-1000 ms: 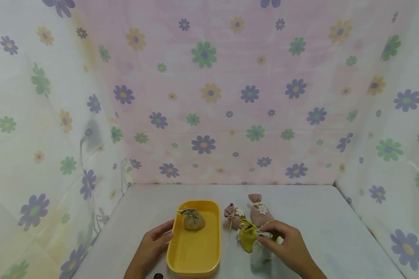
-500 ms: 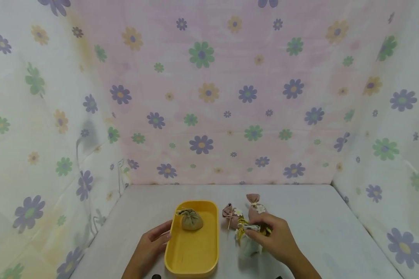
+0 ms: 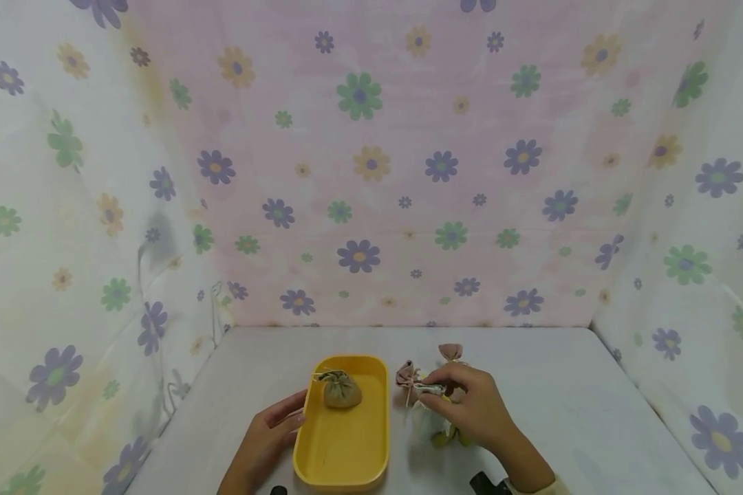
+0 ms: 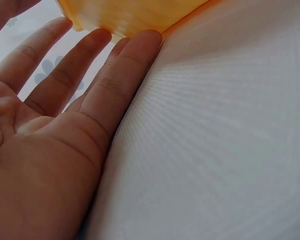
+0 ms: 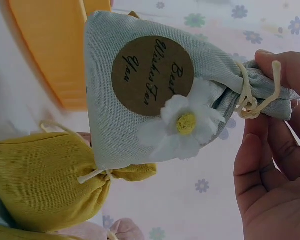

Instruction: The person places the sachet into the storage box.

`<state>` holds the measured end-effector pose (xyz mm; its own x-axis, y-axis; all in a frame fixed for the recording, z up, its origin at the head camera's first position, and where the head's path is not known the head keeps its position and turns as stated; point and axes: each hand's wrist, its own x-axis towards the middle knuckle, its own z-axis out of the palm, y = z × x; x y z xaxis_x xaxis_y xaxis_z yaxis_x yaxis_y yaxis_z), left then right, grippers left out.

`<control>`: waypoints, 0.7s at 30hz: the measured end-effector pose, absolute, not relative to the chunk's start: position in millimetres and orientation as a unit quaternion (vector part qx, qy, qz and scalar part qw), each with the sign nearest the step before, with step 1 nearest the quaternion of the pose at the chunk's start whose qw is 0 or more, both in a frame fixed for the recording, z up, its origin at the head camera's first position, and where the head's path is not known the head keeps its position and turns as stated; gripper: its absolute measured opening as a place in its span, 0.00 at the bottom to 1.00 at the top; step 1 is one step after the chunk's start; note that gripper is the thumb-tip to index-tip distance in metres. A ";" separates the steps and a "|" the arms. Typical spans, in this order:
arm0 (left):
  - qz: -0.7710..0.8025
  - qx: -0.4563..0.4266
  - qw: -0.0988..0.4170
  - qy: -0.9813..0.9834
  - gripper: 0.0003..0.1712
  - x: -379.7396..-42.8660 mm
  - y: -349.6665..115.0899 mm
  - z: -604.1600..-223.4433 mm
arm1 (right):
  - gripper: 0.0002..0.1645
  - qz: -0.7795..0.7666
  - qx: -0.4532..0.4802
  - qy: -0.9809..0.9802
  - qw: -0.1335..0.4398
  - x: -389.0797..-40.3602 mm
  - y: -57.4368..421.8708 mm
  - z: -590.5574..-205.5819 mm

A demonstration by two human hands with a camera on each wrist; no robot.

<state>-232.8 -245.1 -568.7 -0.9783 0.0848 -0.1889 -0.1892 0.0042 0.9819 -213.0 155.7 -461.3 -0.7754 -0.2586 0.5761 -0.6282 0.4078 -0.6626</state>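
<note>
In the head view, the left hand [image 3: 269, 433] lies along the near-left side of a yellow tray [image 3: 340, 454], its fingers loosely extended against the wall rather than clenched, probably to steady it. An olive-brown pouch [image 3: 342, 392] sits inside, near the far end, leaving the nearer floor bare. Right of the tray, over the counter [image 3: 594, 426], the right hand [image 3: 477, 402] pinches a pale grey-blue pouch [image 3: 429, 416] by its gathered top; that narrow neck likely makes the handiest hold, leaving the filled body to hang below. The hand and pouch partly cover the mustard cloth [image 3: 448, 438] behind, and one pink pouch [image 3: 450, 352] shows little more than its top; another pink pouch [image 3: 405, 375] is partly blocked too. Dark objects at the bottom edge, one by the right wrist [image 3: 486, 483], are cut off and unidentifiable.

In the left wrist view, straight fingertips meet the tray's outer wall and the hand's edge rests on the counter; the tray's inside is out of sight.

In the right wrist view, the thumb and fingers grip the neck beyond its cream cord [image 5: 246, 100]. A white flower [image 5: 185, 122] overlaps the round label [image 5: 150, 75], hiding some lettering.
</note>
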 end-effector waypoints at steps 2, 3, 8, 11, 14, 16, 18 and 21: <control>0.708 -0.037 0.096 0.699 0.38 -231.8 -244.5 -568.0 | 0.10 0.471 0.275 -0.814 0.199 -214.7 154.7 -458.7; 0.709 -0.036 0.096 0.698 0.38 -231.6 -244.3 -567.8 | 0.11 0.471 0.276 -0.814 0.198 -215.7 154.1 -457.6; 0.710 -0.033 0.097 0.697 0.38 -231.7 -243.8 -567.3 | 0.10 0.482 0.269 -0.815 0.179 -222.1 151.6 -452.3; 0.707 -0.034 0.095 0.700 0.38 -232.2 -243.5 -567.4 | 0.09 0.491 0.267 -0.813 0.162 -227.0 149.3 -450.3; 0.705 -0.035 0.094 0.702 0.38 -232.5 -243.4 -567.6 | 0.09 0.500 0.272 -0.808 0.154 -231.9 146.3 -449.3; 0.703 -0.038 0.093 0.704 0.38 -232.3 -243.5 -567.6 | 0.09 0.505 0.280 -0.802 0.153 -234.6 143.9 -448.2; 0.701 -0.040 0.094 0.706 0.38 -232.2 -243.6 -567.6 | 0.09 0.503 0.284 -0.801 0.155 -237.0 141.4 -446.6; 0.701 -0.039 0.094 0.706 0.37 -232.4 -244.0 -567.9 | 0.09 0.500 0.297 -0.797 0.160 -240.4 137.2 -443.0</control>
<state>-232.4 -244.0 -567.9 -0.9793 0.0762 -0.1874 -0.1868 0.0145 0.9823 -240.4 137.2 -443.0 -0.7719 -0.3141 0.5528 -0.6343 0.3222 -0.7027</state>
